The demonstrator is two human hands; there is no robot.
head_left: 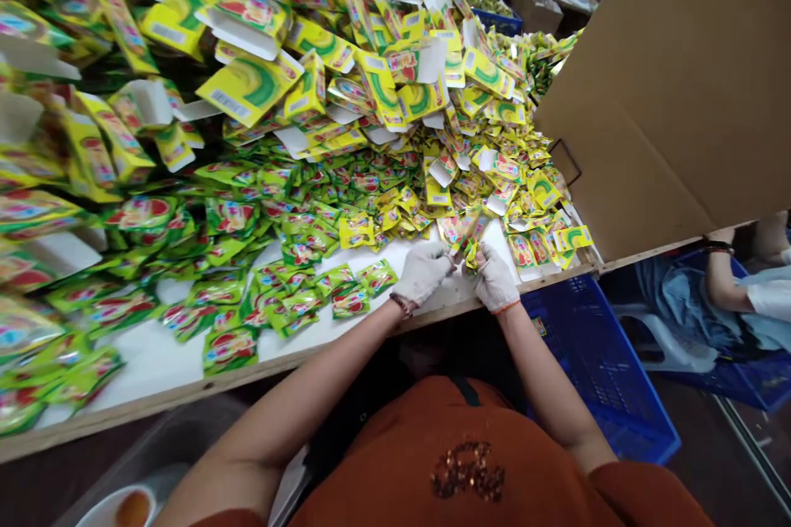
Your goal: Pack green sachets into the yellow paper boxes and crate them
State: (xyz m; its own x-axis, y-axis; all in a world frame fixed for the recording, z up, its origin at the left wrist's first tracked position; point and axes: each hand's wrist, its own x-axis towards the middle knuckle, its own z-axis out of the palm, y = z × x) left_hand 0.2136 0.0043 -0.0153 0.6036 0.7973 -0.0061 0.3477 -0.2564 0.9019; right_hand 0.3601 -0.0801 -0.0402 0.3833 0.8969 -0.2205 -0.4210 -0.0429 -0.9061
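White gloves [426,273] cover the hands [495,278]; coppery sequins [468,473] mark the rust-brown shirt [432,420].

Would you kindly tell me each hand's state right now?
Left hand: closed; whether it holds anything cannot be told.
Right hand: closed, holding a small packet.

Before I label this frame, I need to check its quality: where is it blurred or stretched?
Head view: yellow boxes at the left edge look smeared and stretched; head view: left hand and right hand look clearer, under fairly even light.
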